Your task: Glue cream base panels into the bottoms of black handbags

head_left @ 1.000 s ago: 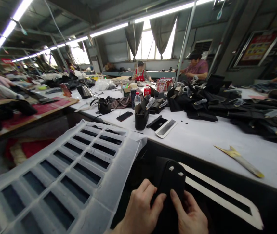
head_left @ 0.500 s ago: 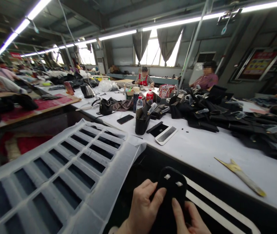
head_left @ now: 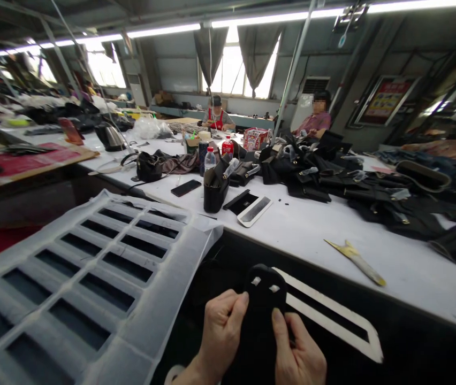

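Observation:
Between my hands is a black rounded panel (head_left: 260, 310) with two small pale patches near its top end. My left hand (head_left: 222, 329) pinches its left edge between thumb and curled fingers. My right hand (head_left: 296, 345) grips the opposite edge, thumb on the face towards me. The panel's lower part fades into the dark area below, so its end cannot be made out. Just beyond my right hand lies a white slotted frame (head_left: 332, 310), long with cut corners.
At left, a translucent white slotted sheet (head_left: 139, 315) covers a wide area. On the white table (head_left: 292, 240) are yellow-handled scissors or a similar tool (head_left: 354, 262), a black bag (head_left: 215, 190), a phone (head_left: 186, 187) and a pile of black bags (head_left: 316, 171). Co-workers (head_left: 215, 115) sit beyond.
My view has turned to the right, so the surroundings shift left. Both hands keep hold of the black panel, and more of the white slotted frame shows.

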A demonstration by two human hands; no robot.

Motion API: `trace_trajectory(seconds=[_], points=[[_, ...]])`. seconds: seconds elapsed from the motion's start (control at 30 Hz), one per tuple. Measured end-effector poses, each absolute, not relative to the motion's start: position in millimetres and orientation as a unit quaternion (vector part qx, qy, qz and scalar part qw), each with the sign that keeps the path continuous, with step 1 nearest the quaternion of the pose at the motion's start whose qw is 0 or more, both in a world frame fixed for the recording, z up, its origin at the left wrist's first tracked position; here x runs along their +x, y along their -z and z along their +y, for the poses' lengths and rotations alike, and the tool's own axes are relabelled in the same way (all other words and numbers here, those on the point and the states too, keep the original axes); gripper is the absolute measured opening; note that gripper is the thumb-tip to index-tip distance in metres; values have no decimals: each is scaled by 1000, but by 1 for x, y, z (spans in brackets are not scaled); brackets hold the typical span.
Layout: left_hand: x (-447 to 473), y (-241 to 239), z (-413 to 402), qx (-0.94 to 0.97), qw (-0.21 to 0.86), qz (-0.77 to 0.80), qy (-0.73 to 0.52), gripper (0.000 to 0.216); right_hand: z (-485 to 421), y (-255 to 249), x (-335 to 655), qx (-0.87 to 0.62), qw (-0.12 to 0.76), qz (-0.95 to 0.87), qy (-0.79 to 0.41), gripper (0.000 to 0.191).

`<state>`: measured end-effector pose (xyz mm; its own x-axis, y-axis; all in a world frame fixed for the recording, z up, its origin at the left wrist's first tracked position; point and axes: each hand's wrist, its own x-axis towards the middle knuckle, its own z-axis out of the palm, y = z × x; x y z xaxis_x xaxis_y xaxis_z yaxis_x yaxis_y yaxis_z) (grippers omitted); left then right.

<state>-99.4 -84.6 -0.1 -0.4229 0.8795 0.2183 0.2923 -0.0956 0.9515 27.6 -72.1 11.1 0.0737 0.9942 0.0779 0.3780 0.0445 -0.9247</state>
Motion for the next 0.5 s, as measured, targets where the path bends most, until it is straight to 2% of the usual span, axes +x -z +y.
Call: trace_trajectory(seconds=[0.2, 0.37, 0.5], points=[[-97, 1, -83, 462, 281, 616, -573, 50, -71, -9, 33, -594, 427, -570, -374, 47], [-94, -6, -83, 489, 292, 603, -559, 27, -68, -8, 34, -602, 428, -559, -377, 45], [-94, -11, -90, 508, 256, 610, -551, 32, -70, -7, 28, -548, 460, -572, -400, 43]])
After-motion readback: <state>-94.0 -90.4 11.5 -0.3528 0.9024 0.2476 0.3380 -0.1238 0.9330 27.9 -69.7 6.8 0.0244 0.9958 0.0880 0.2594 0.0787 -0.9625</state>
